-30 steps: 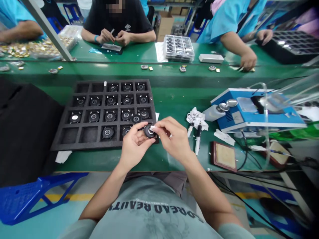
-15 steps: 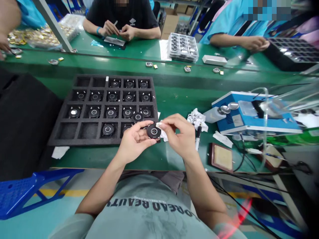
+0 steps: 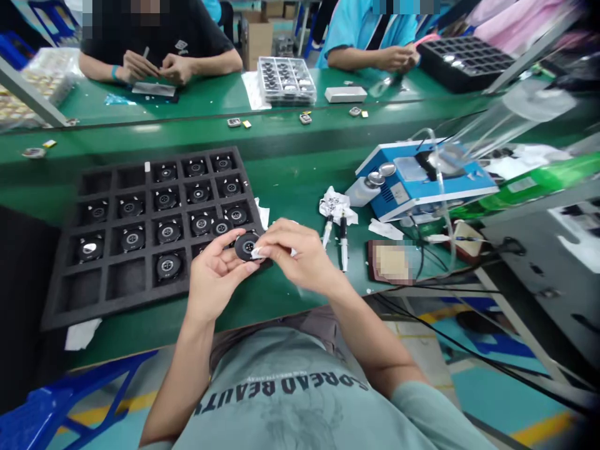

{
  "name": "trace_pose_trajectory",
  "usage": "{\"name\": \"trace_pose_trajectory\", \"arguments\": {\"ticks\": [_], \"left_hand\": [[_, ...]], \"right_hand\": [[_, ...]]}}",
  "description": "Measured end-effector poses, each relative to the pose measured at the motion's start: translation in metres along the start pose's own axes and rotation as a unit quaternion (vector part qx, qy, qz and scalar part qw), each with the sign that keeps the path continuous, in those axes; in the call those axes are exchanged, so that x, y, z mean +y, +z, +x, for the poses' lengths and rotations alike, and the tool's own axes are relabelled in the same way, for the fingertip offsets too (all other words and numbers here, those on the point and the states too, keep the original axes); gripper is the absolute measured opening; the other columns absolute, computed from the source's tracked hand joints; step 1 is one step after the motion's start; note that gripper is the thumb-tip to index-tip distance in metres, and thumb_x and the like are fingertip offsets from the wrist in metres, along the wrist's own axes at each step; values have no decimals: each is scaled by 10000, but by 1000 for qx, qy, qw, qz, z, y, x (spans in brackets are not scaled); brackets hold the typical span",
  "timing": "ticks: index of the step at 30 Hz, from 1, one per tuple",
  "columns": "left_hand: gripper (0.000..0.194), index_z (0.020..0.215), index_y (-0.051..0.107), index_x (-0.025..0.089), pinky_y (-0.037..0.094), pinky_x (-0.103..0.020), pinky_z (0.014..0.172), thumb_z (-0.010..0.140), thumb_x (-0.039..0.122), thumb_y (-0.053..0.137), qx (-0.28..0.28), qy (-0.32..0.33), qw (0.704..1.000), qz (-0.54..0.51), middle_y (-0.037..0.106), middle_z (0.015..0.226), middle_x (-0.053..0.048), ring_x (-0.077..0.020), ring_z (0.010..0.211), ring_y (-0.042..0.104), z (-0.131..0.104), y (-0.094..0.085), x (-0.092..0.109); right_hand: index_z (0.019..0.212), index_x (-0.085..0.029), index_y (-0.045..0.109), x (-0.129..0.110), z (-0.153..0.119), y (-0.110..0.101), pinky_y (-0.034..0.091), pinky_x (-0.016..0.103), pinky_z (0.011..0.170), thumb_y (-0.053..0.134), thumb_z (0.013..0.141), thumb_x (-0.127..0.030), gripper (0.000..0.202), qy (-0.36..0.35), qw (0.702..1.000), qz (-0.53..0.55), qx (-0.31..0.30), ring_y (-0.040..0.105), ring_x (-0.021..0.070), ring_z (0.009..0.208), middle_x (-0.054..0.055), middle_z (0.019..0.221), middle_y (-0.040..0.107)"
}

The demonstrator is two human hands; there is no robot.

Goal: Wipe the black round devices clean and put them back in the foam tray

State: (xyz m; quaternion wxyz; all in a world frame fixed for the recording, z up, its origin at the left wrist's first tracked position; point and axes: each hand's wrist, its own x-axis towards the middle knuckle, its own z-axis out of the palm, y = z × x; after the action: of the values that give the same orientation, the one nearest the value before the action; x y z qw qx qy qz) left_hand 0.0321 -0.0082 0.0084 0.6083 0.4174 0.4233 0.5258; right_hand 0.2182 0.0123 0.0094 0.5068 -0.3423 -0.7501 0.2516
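Note:
My left hand point(image 3: 213, 275) holds a round black watch body point(image 3: 244, 245) by its edge, with the sensor side facing up. Pinched in the fingers of my right hand point(image 3: 297, 255) is a small white wipe point(image 3: 257, 253), which touches the lower right of the watch face. Both hands are over the right edge of a black foam tray point(image 3: 126, 294). Many of its compartments hold similar round watch bodies, such as one near the front point(image 3: 167, 266). Another watch body point(image 3: 221, 229) rests on the dividers just behind my left fingers.
Right of my hands lie crumpled white paper point(image 3: 336, 205), two pen-like tools point(image 3: 344, 240) and a brown-rimmed pad point(image 3: 372, 262). Behind are a white bottle point(image 3: 363, 192) and a blue machine point(image 3: 424, 181) with tubing. Two people work across the bench, near a clear compartment box point(image 3: 287, 81).
The view has swung to the right, so the tray and hands appear further left. The wipe has moved from the watch's upper right edge to its lower right face.

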Motion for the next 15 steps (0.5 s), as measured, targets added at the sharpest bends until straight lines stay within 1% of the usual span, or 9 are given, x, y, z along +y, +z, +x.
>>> {"name": "trace_pose_trajectory", "arguments": {"ticks": [2, 5, 7, 11, 15], "left_hand": [[644, 1217, 700, 164, 698, -341, 833, 636, 179, 979, -11, 0, 1000, -1, 836, 986, -79, -239, 865, 823, -1, 1, -1], [642, 1219, 699, 166, 689, -304, 838, 640, 173, 976, -16, -1, 1000, -6, 839, 982, -71, -225, 874, 824, -2, 0, -2], [639, 1218, 698, 165, 684, -290, 843, 642, 170, 975, -24, -4, 1000, -7, 840, 977, -68, -222, 883, 825, -2, 0, -2], [626, 1215, 689, 171, 689, -311, 851, 655, 162, 968, -31, 0, 999, -9, 841, 969, -62, -239, 878, 829, -3, 0, -2], [622, 1216, 686, 181, 699, -328, 825, 660, 161, 964, -24, 12, 1000, -10, 839, 950, -50, -247, 862, 830, -3, 0, -4]], "right_hand": [[954, -218, 750, 0, -2, 0, 555, 301, 766, 630, 998, -168, 137, -3, 1000, -8, 24, 666, 152, 837, 28, 906, 727], [966, -221, 741, -1, -6, 1, 552, 305, 767, 617, 1010, -166, 143, -24, 1000, -18, -4, 669, 153, 835, 29, 913, 723], [969, -229, 740, 1, -6, 0, 553, 312, 771, 609, 1019, -183, 148, -33, 999, -40, -1, 674, 159, 849, 34, 927, 724], [939, -226, 727, 11, -1, -2, 531, 308, 725, 605, 1021, -204, 148, -1, 995, -75, 59, 644, 159, 816, 33, 888, 685], [902, -232, 706, 17, -1, -8, 489, 305, 653, 626, 1008, -245, 133, 42, 994, -63, 74, 602, 157, 757, 19, 851, 663]]}}
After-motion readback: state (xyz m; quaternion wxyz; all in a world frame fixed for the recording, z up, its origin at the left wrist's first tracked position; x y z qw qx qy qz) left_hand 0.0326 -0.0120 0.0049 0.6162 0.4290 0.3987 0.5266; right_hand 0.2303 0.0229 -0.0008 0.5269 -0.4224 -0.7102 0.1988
